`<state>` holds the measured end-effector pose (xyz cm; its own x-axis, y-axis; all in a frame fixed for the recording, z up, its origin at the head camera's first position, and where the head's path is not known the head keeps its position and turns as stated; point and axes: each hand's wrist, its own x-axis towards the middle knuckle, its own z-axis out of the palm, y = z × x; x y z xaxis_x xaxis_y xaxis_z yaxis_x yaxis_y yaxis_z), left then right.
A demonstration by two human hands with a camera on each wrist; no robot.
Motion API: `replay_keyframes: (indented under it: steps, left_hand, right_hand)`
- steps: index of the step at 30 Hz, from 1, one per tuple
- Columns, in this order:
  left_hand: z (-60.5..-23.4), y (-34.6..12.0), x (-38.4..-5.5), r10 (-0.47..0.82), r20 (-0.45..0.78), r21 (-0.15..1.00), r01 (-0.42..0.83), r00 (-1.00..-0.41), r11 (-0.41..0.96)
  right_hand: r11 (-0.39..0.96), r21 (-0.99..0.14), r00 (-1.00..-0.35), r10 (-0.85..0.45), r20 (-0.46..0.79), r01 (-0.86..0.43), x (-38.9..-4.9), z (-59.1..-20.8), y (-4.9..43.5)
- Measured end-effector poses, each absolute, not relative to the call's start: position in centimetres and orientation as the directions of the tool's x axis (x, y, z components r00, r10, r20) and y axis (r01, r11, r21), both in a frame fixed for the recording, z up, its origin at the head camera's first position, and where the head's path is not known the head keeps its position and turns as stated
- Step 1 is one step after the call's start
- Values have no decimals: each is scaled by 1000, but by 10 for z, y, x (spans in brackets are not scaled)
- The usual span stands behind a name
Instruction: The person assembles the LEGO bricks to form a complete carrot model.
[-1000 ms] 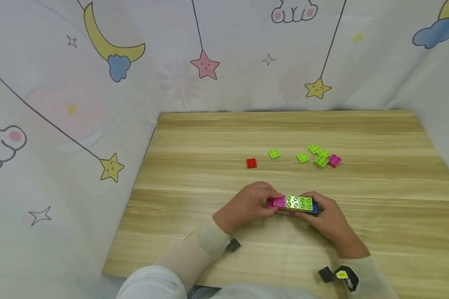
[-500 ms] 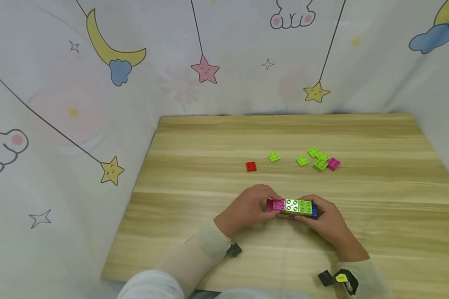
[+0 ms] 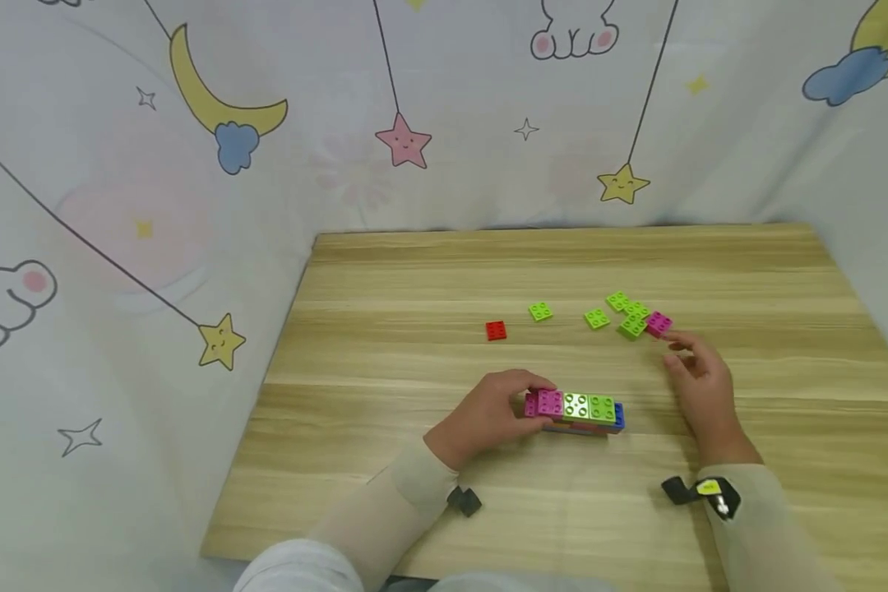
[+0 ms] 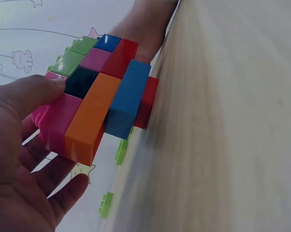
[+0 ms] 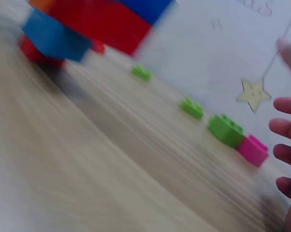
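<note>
Pink, green and orange brick block (image 4: 99, 94) in your left grip (image 3: 484, 411)

Glossy plastic bricks are joined into one long block of several layers. Its top row shows you one pink brick (image 3: 551, 403) and two light green bricks (image 3: 603, 408), all with round studs; the green one in the middle shines strongly. Under this row, a dark brick (image 4: 81, 81) sits between pink ones, and a blue brick (image 3: 619, 415) sticks out at the right end. Lower come an orange brick (image 4: 92, 116) and a red brick (image 4: 121, 58), then a second blue brick (image 4: 128, 94), and at the bottom another red piece (image 4: 148, 99). Whether this piece touches the worktop (image 3: 385, 460), you cannot tell surely.

Your left grip is clamped on the left end of the block: its thumb presses the pink near side, and its index finger lies on the far side. The rest of the block extends to the right, outside of the fingers.

Your right grip (image 3: 703, 399) holds nothing, its fingers apart and slightly bent, to the right of the block. Its fingertips are near a loose pink brick (image 3: 659, 323), which lies just beside some loose green bricks (image 3: 632, 326).
</note>
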<state>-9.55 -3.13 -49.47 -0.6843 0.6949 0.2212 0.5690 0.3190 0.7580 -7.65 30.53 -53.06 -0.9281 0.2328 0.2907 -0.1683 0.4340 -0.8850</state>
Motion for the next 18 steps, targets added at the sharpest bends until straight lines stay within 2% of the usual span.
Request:
replay_keyframes:
  steps: [2,5,10,14,18]
  left_hand:
    - [-497,-31,-95,697,219,756,570,-682,320]
    - [-499,-30,-94,699,224,759,572,-679,313]
    - [-501,-31,-93,695,245,758,581,-675,297]
    - [-502,-32,-93,693,256,756,587,-674,291]
    - [-504,-33,-94,690,264,761,585,-674,280]
  right_hand:
    - [528,-846,-925,281,257,-74,-90,-531,318]
    - [649,-760,-941,261,215,6,-108,-534,332]
    - [769,-639,-973,143,180,-5,-130,-536,339]
    - [808,-589,-979,113,170,-9,-134,-534,336]
    - [762,-647,-972,176,156,34,-130,-531,331]
